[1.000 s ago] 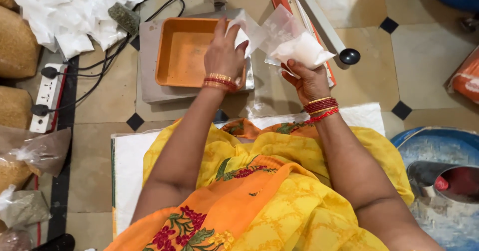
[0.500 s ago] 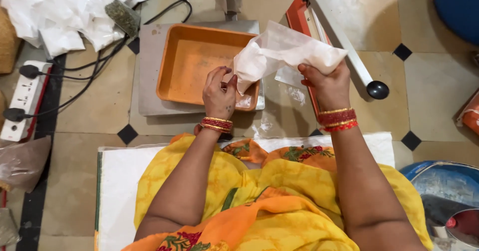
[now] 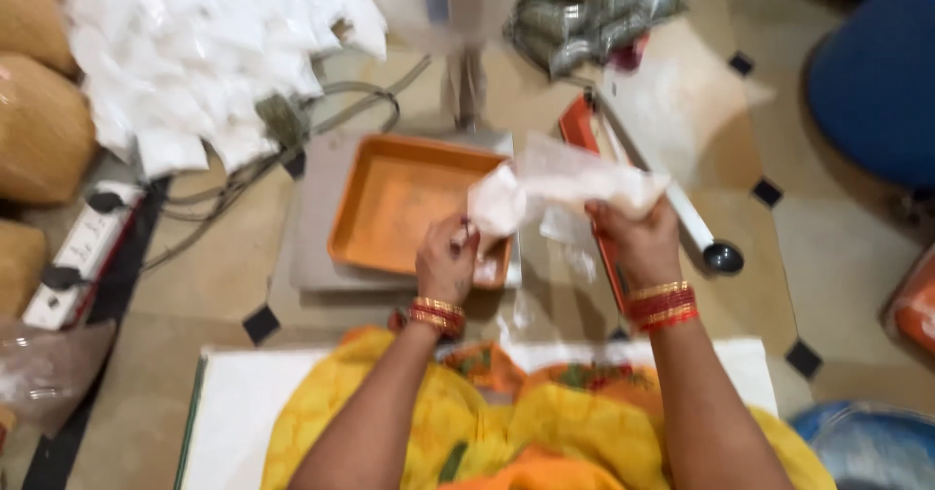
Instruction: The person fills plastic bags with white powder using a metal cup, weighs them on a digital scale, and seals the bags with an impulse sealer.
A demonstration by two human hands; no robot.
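A grey platform (image 3: 312, 246) is seen on the floor, an orange tray (image 3: 394, 203) set on it, likely to catch spills. Over the tray's right near corner a clear plastic bag (image 3: 560, 183) of white powder is held: left hand (image 3: 448, 266) pinching one end, right hand (image 3: 638, 242) closed on the other.

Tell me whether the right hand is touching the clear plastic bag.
Touching. The head view shows the right hand gripping one end of the clear plastic bag, fingers closed on it above the orange tray.

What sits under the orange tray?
The orange tray rests on a flat grey platform, likely a scale. Its middle is covered by the tray; the left hand hides the near corner.
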